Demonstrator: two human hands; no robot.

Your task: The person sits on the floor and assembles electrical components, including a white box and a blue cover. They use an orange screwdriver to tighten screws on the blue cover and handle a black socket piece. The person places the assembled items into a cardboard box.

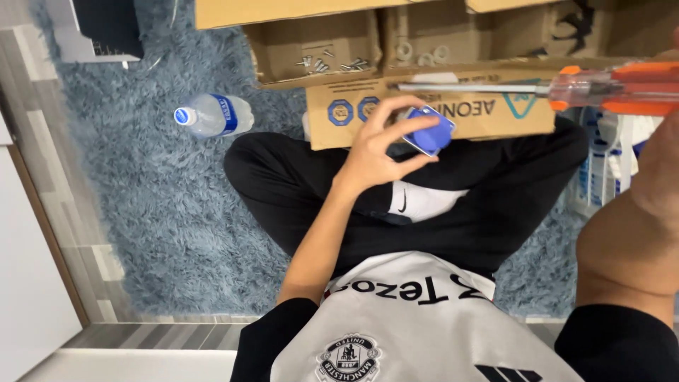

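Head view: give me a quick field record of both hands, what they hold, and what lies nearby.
left hand: grips a small blue part
right hand: at the frame's edge, holds screwdriver, orange and clear handle
screwdriver tip: points toward blue part
cardboard boxes: in front of crossed legs, open trays hold screws
bottle: lying on blue rug

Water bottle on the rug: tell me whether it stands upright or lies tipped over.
Tipped over. The water bottle lies on its side on the blue shaggy rug, its blue cap pointing sideways toward the wall rather than up.
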